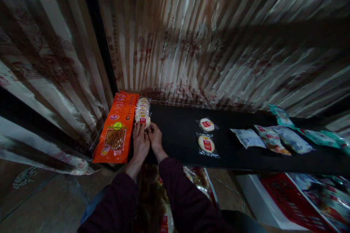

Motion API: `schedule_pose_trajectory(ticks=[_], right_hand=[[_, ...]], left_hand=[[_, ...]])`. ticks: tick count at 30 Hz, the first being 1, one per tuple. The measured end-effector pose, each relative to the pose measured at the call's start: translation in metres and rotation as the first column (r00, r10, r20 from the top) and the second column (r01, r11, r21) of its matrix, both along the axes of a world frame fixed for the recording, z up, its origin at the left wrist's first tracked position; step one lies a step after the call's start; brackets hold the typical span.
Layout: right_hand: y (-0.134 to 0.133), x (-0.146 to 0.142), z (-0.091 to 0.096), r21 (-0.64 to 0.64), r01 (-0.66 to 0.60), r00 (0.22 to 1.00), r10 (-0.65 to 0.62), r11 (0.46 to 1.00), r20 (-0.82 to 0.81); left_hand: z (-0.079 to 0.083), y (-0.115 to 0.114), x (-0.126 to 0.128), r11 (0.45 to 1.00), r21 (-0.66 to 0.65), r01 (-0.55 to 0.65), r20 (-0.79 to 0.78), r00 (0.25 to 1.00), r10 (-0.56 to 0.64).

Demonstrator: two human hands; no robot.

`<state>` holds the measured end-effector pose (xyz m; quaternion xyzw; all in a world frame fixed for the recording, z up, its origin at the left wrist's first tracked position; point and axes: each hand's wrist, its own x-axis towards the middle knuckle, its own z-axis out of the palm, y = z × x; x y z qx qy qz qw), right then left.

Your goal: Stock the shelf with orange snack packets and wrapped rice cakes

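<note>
A row of round cakes in clear wrappers (142, 111) lies on a black shelf (177, 142), beside a stack of orange snack packs (116, 131). Both my hands rest at the near end of that row. My left hand (140, 142) lies flat with its fingertips on the front cake (143, 119). My right hand (155, 136) is next to it, fingers curled and touching the same cake's wrapper. Two more wrapped round cakes (207, 134) lie apart in the middle of the shelf.
Several pale and green snack bags (273, 138) lie on the shelf's right part. Striped cardboard walls (205, 43) rise behind and to the left. Below the shelf are bagged goods (197, 178) and a box with red printed packs (295, 196).
</note>
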<state>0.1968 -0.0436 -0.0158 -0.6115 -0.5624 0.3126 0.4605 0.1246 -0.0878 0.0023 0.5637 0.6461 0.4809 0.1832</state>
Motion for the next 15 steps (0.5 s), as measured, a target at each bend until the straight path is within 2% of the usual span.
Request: schedule_pose_trajectory(ticks=[11, 15], right_hand=[[-0.003, -0.001, 0.015, 0.012, -0.043, 0.992, 0.041, 0.999, 0.123], [-0.008, -0.001, 0.021, 0.025, -0.001, 0.975, -0.005, 1.000, 0.224]], left_hand=[[0.003, 0.002, -0.002, 0.998, -0.044, 0.039, 0.067, 0.997, -0.036], [0.003, 0.002, -0.002, 0.998, -0.060, 0.031, 0.070, 0.997, -0.027]])
